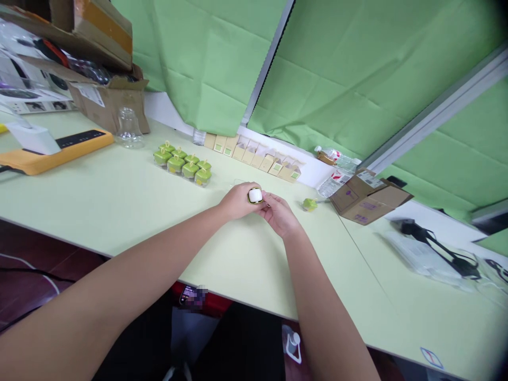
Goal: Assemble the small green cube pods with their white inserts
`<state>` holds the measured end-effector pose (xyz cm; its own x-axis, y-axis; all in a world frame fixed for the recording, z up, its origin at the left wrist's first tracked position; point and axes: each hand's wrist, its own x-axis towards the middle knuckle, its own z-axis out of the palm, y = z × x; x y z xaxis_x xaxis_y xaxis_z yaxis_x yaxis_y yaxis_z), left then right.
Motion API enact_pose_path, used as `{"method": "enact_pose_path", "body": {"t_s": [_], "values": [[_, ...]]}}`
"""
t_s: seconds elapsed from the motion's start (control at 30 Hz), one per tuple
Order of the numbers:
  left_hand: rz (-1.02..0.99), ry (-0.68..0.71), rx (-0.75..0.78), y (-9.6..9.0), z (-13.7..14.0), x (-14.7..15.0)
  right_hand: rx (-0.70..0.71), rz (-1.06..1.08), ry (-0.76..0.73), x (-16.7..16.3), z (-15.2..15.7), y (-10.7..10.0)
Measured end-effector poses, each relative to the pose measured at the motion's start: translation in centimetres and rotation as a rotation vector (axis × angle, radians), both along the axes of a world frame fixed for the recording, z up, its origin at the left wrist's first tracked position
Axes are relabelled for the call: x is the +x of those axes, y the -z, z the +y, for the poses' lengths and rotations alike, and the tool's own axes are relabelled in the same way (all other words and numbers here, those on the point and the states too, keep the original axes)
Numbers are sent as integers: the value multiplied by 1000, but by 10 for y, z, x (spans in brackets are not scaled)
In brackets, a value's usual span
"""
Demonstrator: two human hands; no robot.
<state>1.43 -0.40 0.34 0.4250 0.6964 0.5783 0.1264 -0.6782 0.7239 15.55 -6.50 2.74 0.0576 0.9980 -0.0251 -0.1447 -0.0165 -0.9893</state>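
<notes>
On the table before me, containers sit left of my left hand, cartons along the back, a power strip farther left, and, I think, bottles beside the right-hand box.

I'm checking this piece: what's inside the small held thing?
The small held thing shows a white face edged in dark and yellow-green. Whatever lies inside, beneath that white, is covered; the left hand and right hand partly hide its sides.

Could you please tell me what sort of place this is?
Probably a workroom or small workshop: a long table bears a row of small cardboard boxes, grouped green-lidded containers and a power strip.
</notes>
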Motion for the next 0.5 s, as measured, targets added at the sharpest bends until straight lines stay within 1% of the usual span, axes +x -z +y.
{"method": "enact_pose_path", "body": {"t_s": [0.1, 0.27, 0.4, 0.5], "values": [[-13, -18, 8, 1, 0, 1, -6, 36, -5, -1, 2, 3], [-55, -9, 22, -1, -3, 2, -103, 139, -121, -5, 4, 3], [-91, 7, 46, -3, -5, 2, -150, 186, -127, -3, 4, 4], [-98, 28, -12, -2, -6, 3, -151, 163, -76, 1, 5, 6]]}}
